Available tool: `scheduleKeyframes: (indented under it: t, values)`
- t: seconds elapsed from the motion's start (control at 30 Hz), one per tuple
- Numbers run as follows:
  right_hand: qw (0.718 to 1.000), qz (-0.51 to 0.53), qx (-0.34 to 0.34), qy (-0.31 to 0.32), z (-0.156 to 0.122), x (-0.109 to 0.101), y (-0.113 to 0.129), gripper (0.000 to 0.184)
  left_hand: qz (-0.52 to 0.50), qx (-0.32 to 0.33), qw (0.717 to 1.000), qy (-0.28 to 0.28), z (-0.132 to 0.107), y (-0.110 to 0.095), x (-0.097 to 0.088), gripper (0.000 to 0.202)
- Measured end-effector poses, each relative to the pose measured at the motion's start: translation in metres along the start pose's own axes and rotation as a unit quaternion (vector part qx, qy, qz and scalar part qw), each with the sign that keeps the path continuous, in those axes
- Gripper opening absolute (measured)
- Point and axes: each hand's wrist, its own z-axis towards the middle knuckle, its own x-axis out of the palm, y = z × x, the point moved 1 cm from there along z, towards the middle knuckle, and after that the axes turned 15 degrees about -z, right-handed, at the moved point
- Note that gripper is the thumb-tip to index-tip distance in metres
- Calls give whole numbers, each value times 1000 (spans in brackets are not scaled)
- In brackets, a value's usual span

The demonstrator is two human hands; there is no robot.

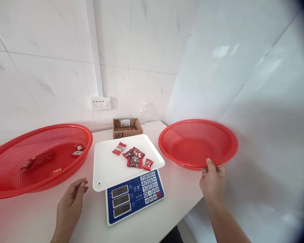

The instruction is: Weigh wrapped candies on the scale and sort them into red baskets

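My right hand (pixel 213 180) pinches the near rim of a red plastic basket (pixel 192 150), thumb over the edge and fingers below. No items show inside this basket. My left hand (pixel 71 201) hovers over the table between the left basket and the scale, its fingers drawn together against the thumb with nothing seen in them. On the white pan (pixel 107 158) of a blue digital scale (pixel 135 197) lie several small red snack packets (pixel 135 162). The larger red basket (pixel 84 153) at left holds a few similar packets (pixel 39 160).
Behind the scale stands a small open cardboard box (pixel 126 134) with packets inside. A clear plastic bottle (pixel 143 115) is beside it against the tiled wall. A power socket (pixel 101 103) is mounted above the white table (pixel 91 216).
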Motion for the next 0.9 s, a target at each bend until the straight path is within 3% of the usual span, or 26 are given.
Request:
scheduleKeyframes:
  t: [0.1,0.23,0.37,0.47,0.53,0.6,0.67,0.73,0.8,0.9]
  values:
    - [990,116,78,14,-9,5,-10,30,4,-1,1000,-3,1,0,-1,42]
    - [976,163,139,45,-16,14,-19,28,14,12,1000,-8,1,-3,-1,41]
    - [967,149,177,103,-26,23,-31,29,5,12,1000,-5,0,-4,0,41]
    - [965,65,197,162,-43,27,-35,30,-11,2,1000,-5,-1,-5,0,42]
    - [973,-43,113,198,-55,30,-29,28,-18,0,1000,-8,-2,-7,1,41]
    - [961,-158,-60,221,-65,34,-14,22,-18,0,1000,-9,-3,-10,2,41]
    - [903,-235,-258,251,-72,41,7,16,-14,2,1000,-7,-4,-12,3,41]
    - [822,-277,-388,312,-76,52,25,13,-14,7,1000,-3,-5,-13,4,40]
    - [755,-315,-430,382,-77,66,37,14,-19,13,1000,-1,-6,-14,4,39]
    - [691,-361,-427,458,-76,88,43,13,-27,16,999,-5,-7,-14,4,37]
